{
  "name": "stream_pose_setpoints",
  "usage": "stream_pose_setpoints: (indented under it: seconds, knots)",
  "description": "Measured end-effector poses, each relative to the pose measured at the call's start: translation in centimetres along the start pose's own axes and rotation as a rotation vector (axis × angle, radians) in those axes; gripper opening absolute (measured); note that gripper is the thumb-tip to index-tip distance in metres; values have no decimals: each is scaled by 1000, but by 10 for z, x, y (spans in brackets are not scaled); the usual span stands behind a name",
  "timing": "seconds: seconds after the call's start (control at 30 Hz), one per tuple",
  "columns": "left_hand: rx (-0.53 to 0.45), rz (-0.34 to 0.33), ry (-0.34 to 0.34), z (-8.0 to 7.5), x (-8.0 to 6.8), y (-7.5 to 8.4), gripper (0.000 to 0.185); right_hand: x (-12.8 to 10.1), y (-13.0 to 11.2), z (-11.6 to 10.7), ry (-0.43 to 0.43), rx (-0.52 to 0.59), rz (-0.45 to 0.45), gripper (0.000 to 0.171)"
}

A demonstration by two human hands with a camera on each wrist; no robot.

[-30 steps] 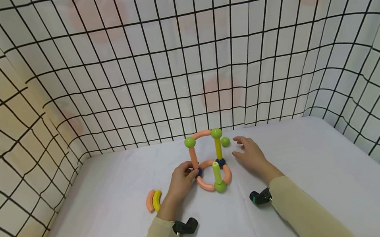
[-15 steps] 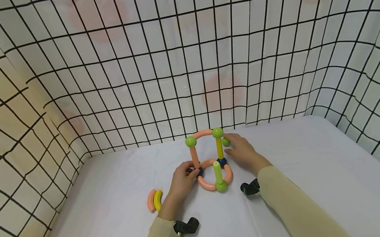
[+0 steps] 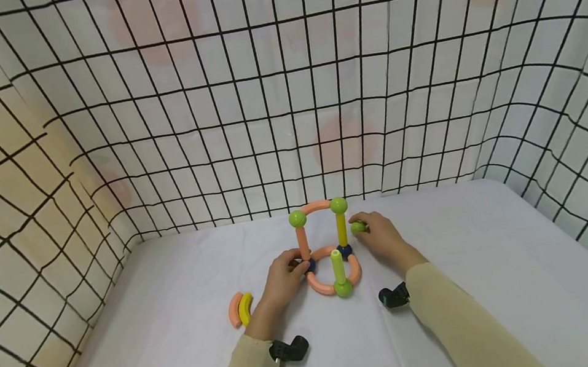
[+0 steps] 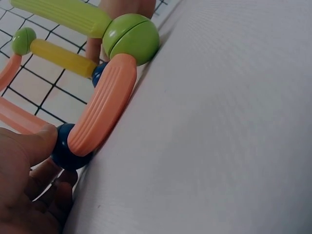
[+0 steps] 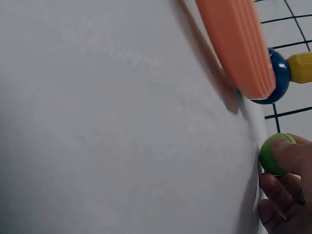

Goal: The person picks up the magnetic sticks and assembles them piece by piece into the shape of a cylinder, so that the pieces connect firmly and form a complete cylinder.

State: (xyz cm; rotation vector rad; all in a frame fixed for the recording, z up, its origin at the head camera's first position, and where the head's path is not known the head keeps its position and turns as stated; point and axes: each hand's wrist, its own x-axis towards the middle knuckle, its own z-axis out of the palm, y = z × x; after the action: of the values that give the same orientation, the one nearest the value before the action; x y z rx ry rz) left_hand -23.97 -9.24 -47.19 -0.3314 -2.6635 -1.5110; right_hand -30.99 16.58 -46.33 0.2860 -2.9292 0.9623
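A toy frame of rods and balls stands on the white table. Its base is a ring of curved orange rods (image 3: 321,286) joined by dark blue balls and a green ball (image 3: 344,288). An orange upright (image 3: 303,243), a yellow upright (image 3: 341,229) and a light green upright (image 3: 338,267) rise from it; a curved orange rod (image 3: 316,206) bridges two green balls on top. My left hand (image 3: 282,278) pinches the left dark blue ball (image 4: 68,151) at the base. Right of the frame, my right hand (image 3: 383,236) holds a loose green ball (image 5: 274,155) between thumb and fingers.
A curved orange rod (image 3: 236,310) and a curved yellow rod (image 3: 245,308) lie side by side on the table, left of my left forearm. A black grid net (image 3: 282,92) over white cloth walls the table at the back and both sides.
My right hand has moved left to the loose green ball, gripped it and drawn it slightly toward me and to the right. My left hand keeps its hold on the base.
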Motion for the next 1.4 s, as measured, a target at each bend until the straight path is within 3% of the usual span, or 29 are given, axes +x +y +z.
stream_pose_setpoints:
  seconds: [0.27, 0.57, 0.9, 1.2, 1.4]
  knots:
    - [11, -1, -8, 2, 2, 0, 26, -24, -7, -14, 97, 129, 49, 39]
    - [6, -32, -25, 1, 2, 0, 26, -57, -28, -34, 163, 275, 15, 38]
    - [5, -19, -17, 2, 2, -2, 27, -84, -57, -42, 160, 400, -149, 36]
    - [19, -46, 20, 4, 0, -1, 26, -93, -79, -37, 139, 406, -309, 35]
    - [3, -42, 11, 3, 0, -2, 27, -95, -85, -32, 113, 393, -348, 35]
